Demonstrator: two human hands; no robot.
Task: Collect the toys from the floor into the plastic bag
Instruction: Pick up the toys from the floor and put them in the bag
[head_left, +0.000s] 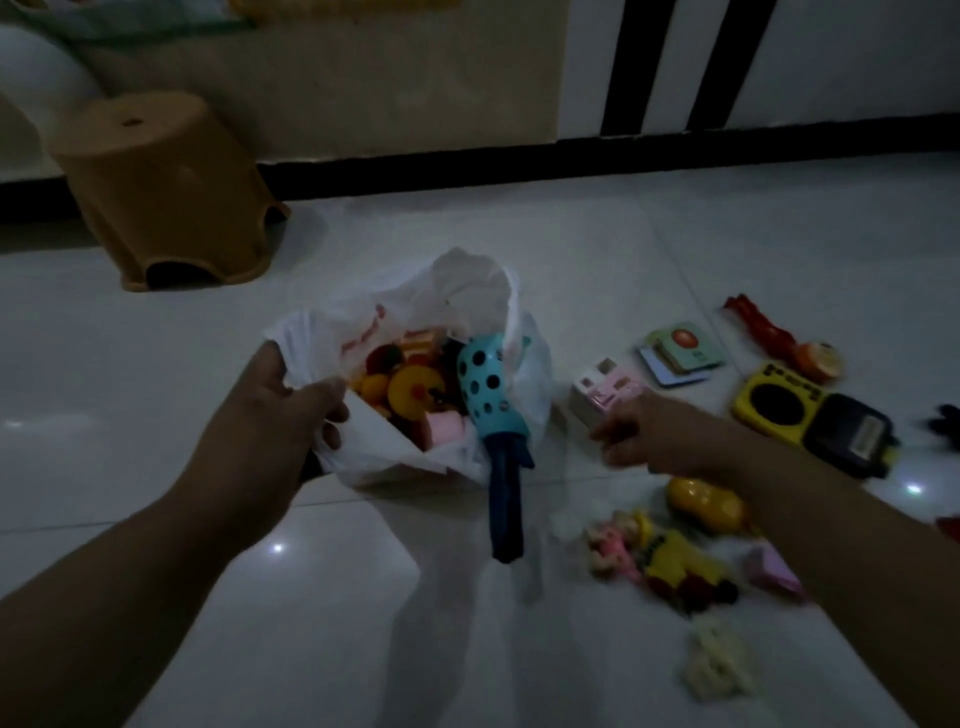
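Observation:
A white plastic bag (457, 291) stands open on the tiled floor, holding several small yellow, orange and pink toys. A teal perforated toy with a dark blue handle (488, 395) sticks out of the bag's near side. My left hand (270, 415) grips the bag's left rim. My right hand (649, 441) hovers just right of the bag, blurred, fingers loosely curled and holding nothing, close to a pink-and-white block toy (605, 389). More toys lie to the right: picture cards (680, 353), a yellow and black toy (810, 415), a yellow oval toy (706, 504), small dolls (660, 561).
A brown plastic stool (161, 192) stands at the back left by the wall. A red toy (763, 327) and an orange one (823, 361) lie at the far right. A cream toy (717, 670) sits near the front. The room is dim.

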